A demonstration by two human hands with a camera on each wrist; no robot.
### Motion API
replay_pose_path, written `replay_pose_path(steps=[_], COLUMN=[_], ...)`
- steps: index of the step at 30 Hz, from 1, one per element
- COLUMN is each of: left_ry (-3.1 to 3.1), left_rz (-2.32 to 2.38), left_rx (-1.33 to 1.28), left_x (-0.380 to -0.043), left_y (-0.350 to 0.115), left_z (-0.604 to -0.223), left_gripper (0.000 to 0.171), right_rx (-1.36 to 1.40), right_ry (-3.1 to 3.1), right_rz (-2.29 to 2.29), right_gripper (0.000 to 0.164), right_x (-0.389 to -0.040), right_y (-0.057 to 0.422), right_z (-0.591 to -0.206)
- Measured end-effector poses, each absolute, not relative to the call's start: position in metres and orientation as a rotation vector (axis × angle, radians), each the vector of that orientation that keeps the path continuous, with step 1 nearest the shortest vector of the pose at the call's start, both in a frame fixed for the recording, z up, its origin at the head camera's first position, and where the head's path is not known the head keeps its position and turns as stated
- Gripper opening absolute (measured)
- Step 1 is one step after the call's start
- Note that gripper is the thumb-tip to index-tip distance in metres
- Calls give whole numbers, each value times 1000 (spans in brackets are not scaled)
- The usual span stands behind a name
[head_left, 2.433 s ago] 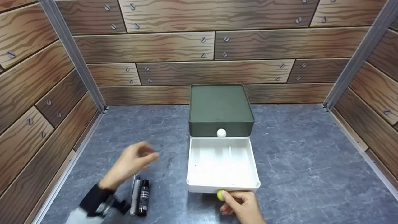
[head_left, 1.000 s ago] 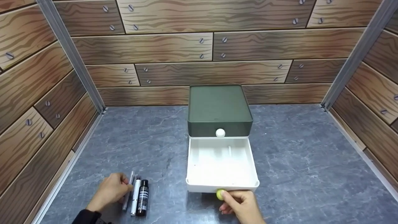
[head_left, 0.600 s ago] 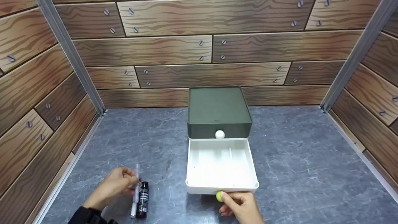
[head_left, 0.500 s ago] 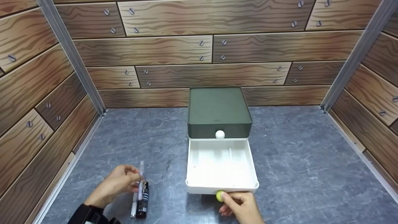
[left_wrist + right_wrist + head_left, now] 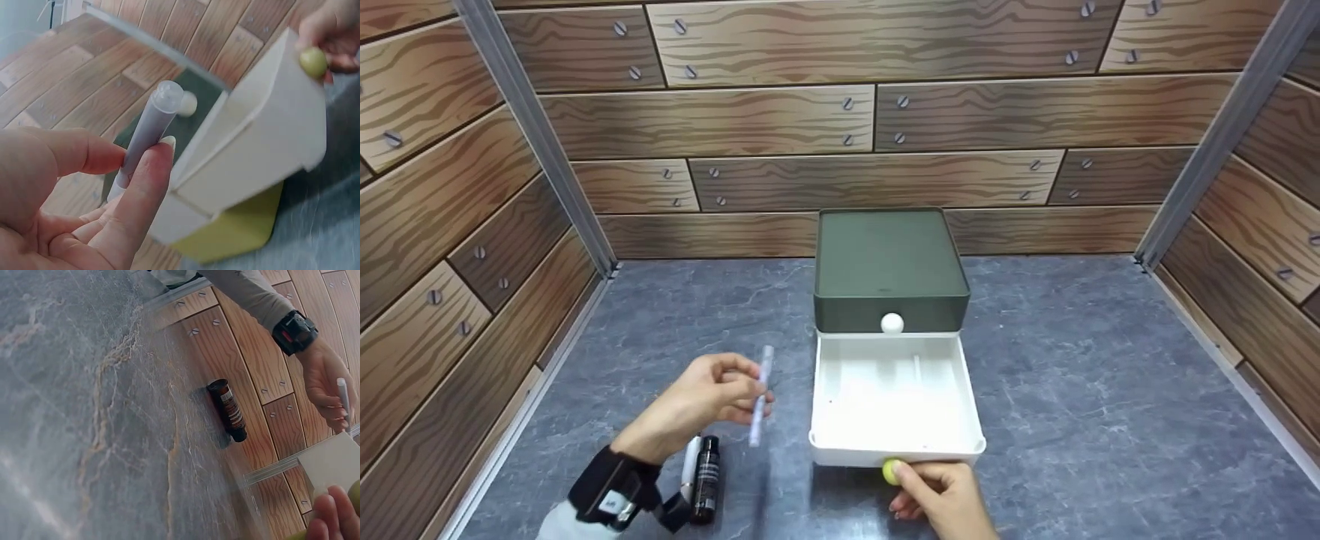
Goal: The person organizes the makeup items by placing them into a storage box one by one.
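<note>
My left hand (image 5: 697, 397) pinches a slim pale lilac pen (image 5: 761, 397) between thumb and fingers, in the air left of the white drawer (image 5: 896, 420). Close up in the left wrist view, the pen (image 5: 147, 132) has a translucent rounded end. The drawer is pulled out below a dark green box (image 5: 891, 255), its inside showing no contents. At its front, my right hand (image 5: 949, 495) pinches the yellow-green round knob (image 5: 891, 471). Only the fingertips (image 5: 329, 509) of that hand show in the right wrist view.
A black bottle (image 5: 706, 480) and a white pen (image 5: 690, 461) lie side by side at the front left; my left wrist strap partly covers the pen. The upper drawer is closed, with a white knob (image 5: 892, 323). Wood-patterned walls (image 5: 780, 180) surround the grey marbled surface (image 5: 1057, 390).
My left hand came down to the items at the left, picked up the lilac pen and carried it up and right toward the drawer. My right hand stays on the knob.
</note>
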State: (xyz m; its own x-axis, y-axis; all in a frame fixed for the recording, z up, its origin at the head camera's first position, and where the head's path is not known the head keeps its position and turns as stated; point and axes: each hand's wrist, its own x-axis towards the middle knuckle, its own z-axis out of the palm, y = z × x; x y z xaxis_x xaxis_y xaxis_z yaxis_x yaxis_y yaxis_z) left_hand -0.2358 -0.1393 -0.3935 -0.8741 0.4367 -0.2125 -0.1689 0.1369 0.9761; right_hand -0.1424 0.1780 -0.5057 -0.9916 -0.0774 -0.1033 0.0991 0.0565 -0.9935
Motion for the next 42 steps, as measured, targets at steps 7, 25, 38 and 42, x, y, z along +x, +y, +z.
replay_pose_path(steps=[7, 25, 38, 42], left_ry=[1963, 1898, 1971, 2013], left_rz=[1763, 1626, 1445, 1402], left_rx=[286, 361, 303, 284], left_x=[-239, -256, -274, -278], left_y=[-117, -49, -1, 10], left_z=[-390, -382, -394, -397], left_gripper=[47, 43, 33, 29], right_rx=[29, 23, -3, -8], right_ry=[2175, 2201, 2174, 2176], right_rz=[-2081, -2079, -2080, -2090], right_gripper=[35, 34, 35, 34], right_x=[-142, -140, -141, -141], right_y=[176, 177, 178, 178], right_z=[-505, -506, -508, -506])
